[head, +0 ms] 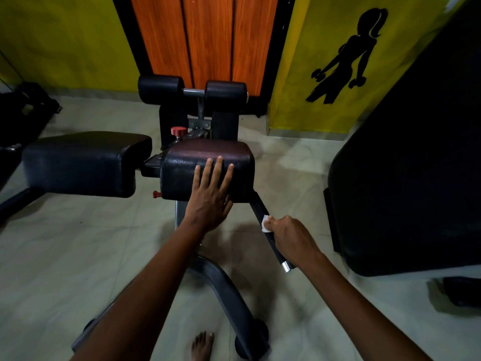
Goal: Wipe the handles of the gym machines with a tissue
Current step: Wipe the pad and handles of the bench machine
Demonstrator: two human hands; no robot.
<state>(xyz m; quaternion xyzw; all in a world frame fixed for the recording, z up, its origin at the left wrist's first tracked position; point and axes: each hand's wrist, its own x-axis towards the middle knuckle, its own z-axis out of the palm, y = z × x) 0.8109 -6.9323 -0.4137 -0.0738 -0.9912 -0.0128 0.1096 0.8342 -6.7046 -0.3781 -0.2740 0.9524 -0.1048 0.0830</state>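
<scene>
- Gym corner — yellow walls, orange panel (208, 35) at the back, pale tile floor (52, 256), black silhouette decal (346, 56) on the right wall.
- Machine straight ahead: dark pad (205, 152) in the middle, second pad (83, 162) to its left, two rollers (192, 91) behind.
- Left hand (210, 194) lies flat on the middle pad, fingers straight and spread, holding nothing — looks like bracing.
- Right hand (289, 238) is curled round the handle (263, 212) with the tissue (266, 224) pinched against it; a white corner shows at the thumb side.
- Handle is a black bar coming out from under the pad's right edge, running down and right toward the person, ending in a chrome cap (286, 267).
- Key relation: the long axis runs pad-to-cap, and the right hand sits about midway on it, so bare grip is left both ways — up toward the pad and down toward the cap.
- Right hand is the near one; the left is off the bar entirely.
- Judgement: wiping is mid-stroke, and the next pass likely slides along the axis.
- Bare foot (203, 345) at the bottom edge, by the machine base (226, 290).
</scene>
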